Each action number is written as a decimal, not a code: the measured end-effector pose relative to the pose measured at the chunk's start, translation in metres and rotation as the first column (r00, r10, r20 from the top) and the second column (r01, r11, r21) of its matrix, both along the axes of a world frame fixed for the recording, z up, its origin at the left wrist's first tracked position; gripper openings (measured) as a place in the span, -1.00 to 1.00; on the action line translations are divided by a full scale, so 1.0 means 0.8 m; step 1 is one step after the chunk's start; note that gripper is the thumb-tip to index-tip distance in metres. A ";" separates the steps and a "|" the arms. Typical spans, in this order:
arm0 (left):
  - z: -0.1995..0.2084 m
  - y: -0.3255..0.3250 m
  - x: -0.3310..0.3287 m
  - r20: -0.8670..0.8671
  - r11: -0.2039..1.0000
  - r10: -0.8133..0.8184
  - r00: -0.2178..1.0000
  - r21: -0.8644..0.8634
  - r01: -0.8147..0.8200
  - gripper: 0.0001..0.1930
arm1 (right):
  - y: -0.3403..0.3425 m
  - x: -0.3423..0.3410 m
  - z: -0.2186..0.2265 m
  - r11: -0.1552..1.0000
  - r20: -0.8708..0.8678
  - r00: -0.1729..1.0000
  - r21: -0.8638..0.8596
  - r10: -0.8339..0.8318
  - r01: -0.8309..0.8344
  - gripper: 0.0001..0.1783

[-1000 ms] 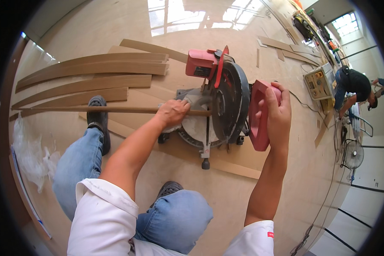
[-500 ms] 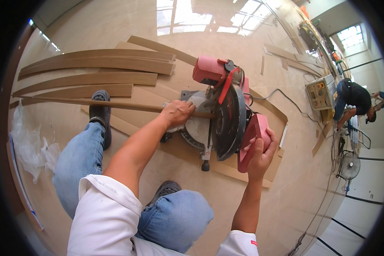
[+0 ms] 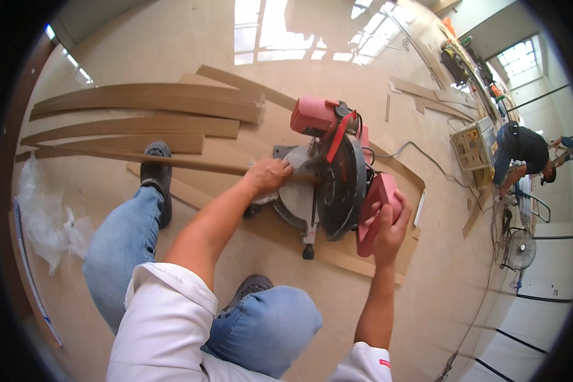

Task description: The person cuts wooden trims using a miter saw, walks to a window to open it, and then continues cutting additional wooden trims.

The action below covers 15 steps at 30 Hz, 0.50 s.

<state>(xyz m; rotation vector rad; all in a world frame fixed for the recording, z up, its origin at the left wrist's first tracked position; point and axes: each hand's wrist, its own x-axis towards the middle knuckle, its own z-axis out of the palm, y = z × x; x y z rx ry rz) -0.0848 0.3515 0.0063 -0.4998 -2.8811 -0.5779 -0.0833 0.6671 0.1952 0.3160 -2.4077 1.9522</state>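
A mitre saw (image 3: 342, 184) with a pink motor housing, red lever and dark blade guard stands on the floor in front of me. A long narrow brown board (image 3: 204, 164) runs from the far left across to the saw's blade. My left hand (image 3: 270, 176) is closed over the board near the blade, pressing it on the saw's base; the fingertips are partly hidden. On the right, my right hand (image 3: 389, 228) wraps round the saw's pink handle (image 3: 370, 223). The blade guard hides the point where board and blade meet.
Several brown boards (image 3: 146, 102) lie at left, beyond the strip. Flat cardboard (image 3: 337, 254) lies under the saw, and a black cord (image 3: 420, 140) trails right. Crumpled clear plastic (image 3: 44, 216) is at far left. A person (image 3: 525, 149) bends over near a fan (image 3: 521, 248).
The whole view has shifted slightly, with the saw and boards a little lower in it. Both hands keep their places on the board and the handle.
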 end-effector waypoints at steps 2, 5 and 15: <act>0.001 -0.007 0.005 0.074 0.999 0.018 0.997 -0.047 -0.015 -0.86 | -0.027 -0.035 0.054 0.997 0.073 0.997 0.060 0.036 -0.040 -0.55; 0.031 -0.022 0.000 0.141 0.997 0.046 0.989 -0.074 -0.036 -0.85 | -0.055 -0.095 0.124 0.978 0.155 0.985 0.182 0.075 -0.104 -0.54; 0.088 -0.106 0.003 0.591 0.979 0.085 0.802 -0.198 0.041 -0.51 | -0.091 -0.253 0.158 0.941 0.232 0.956 0.246 0.177 -0.234 -0.66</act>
